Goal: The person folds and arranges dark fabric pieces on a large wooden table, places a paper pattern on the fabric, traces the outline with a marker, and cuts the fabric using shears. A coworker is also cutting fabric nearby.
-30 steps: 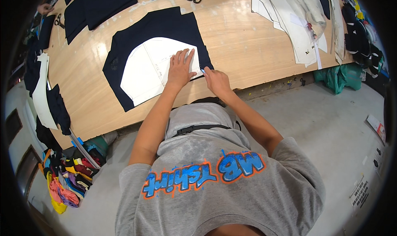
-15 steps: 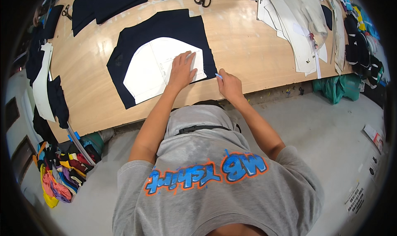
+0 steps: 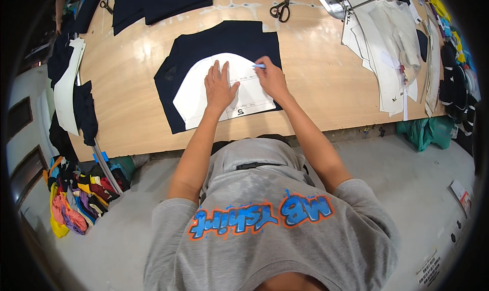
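A white paper pattern piece (image 3: 196, 97) with a curved far edge lies on dark navy fabric (image 3: 229, 36) on the wooden table. Pressing flat on the pattern's middle, my left hand (image 3: 220, 89) has its fingers spread and holds nothing. My right hand (image 3: 272, 80) is closed around a light blue piece of tailor's chalk (image 3: 259, 65), whose tip meets the pattern's curved edge at its upper right. Part of the chalk is hidden by my fingers.
Black scissors (image 3: 280, 10) lie beyond the fabric, and a second pair (image 3: 106, 4) lies far left. More navy fabric (image 3: 168, 3) is stacked at the back. White pattern pieces (image 3: 379, 79) hang together at the right. Colourful cloth (image 3: 76, 204) is piled below the table's left end.
My right hand has moved from the pattern's lower right corner up to its curved edge with the chalk. My left hand has shifted toward the pattern's middle. The whole view has shifted too.
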The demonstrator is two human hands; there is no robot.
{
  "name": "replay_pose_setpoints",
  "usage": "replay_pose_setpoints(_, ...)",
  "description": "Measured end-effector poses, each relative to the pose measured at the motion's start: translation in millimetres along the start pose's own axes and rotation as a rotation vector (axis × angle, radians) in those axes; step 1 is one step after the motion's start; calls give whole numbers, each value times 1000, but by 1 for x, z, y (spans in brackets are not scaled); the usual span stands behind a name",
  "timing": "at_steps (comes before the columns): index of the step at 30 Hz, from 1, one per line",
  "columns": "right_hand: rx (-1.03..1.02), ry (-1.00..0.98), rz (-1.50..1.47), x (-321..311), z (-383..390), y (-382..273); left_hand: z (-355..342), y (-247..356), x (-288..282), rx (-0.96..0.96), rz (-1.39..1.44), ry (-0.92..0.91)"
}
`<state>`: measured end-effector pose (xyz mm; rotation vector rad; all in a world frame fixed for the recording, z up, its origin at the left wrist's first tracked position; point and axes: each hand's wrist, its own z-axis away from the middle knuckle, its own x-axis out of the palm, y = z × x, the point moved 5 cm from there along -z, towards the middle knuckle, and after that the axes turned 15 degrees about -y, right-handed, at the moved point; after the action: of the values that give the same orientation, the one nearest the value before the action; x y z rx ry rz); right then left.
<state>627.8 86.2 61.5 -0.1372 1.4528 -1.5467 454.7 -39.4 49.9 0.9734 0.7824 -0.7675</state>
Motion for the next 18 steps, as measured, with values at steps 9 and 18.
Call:
replay_pose_setpoints(9, -149, -204, 70, 56, -104, -60, -10, 6, -6, -157, -86, -289)
replay_pose_setpoints(18, -143, -303, 200, 69, -118, -81, -5, 12, -2, -171, -185, -382)
